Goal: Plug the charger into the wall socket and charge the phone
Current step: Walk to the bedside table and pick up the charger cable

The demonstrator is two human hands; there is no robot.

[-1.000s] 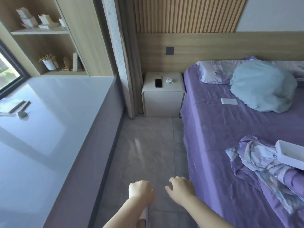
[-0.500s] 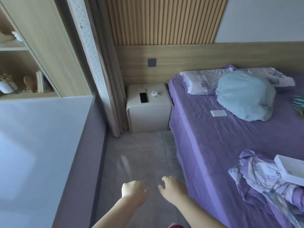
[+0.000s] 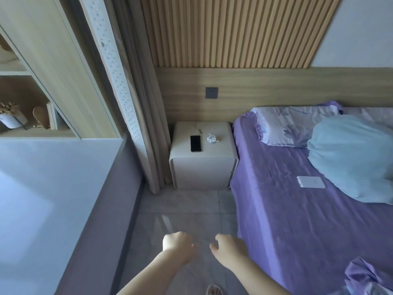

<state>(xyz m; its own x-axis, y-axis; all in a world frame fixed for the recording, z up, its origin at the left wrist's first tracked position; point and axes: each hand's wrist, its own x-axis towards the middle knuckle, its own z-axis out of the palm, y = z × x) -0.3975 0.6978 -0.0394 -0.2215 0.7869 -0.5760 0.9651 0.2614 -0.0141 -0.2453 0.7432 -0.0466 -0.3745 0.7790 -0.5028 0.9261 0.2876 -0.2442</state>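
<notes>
A black phone [image 3: 195, 143] lies flat on the white bedside cabinet [image 3: 203, 169] ahead. Beside it, to the right, rests a white charger with its coiled cable [image 3: 211, 138]. A dark grey wall socket [image 3: 211, 93] sits in the wooden panel above the cabinet. My left hand [image 3: 177, 244] and my right hand [image 3: 228, 248] hang low in front of me over the floor, far from the cabinet. Both hold nothing; the left is loosely curled, the right has its fingers apart.
A purple bed [image 3: 297, 209] fills the right side, with pillows [image 3: 348, 156], a white flat box [image 3: 311, 182] and crumpled bedding [image 3: 368, 277]. A grey ledge [image 3: 42, 188] and wooden shelves [image 3: 32, 103] are on the left. A tiled floor strip [image 3: 180, 213] leads to the cabinet past a curtain [image 3: 146, 124].
The view has moved forward and closer to the cabinet, which now looks larger. Both hands stay low in front, holding nothing.
</notes>
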